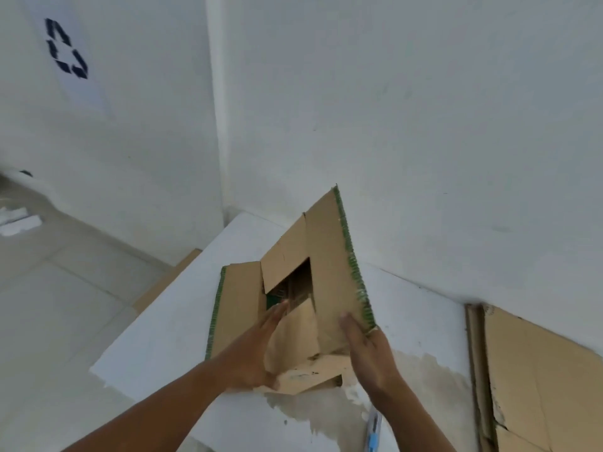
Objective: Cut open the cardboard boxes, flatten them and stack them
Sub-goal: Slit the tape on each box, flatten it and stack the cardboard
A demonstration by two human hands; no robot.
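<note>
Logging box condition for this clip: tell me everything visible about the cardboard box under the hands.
The cardboard box is brown corrugated board with green print along its flap edges. It sits on the white table near the wall, flaps splayed open around a dark gap. One large flap stands raised and tilted; a left flap lies flat; a near flap looks creased and torn. The left hand and right hand press straight fingers against its flaps.

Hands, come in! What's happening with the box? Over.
Left hand, right hand open, pressing flaps. Cardboard box opened, not flat yet, on white table. Blue box cutter lying by right forearm.
</note>
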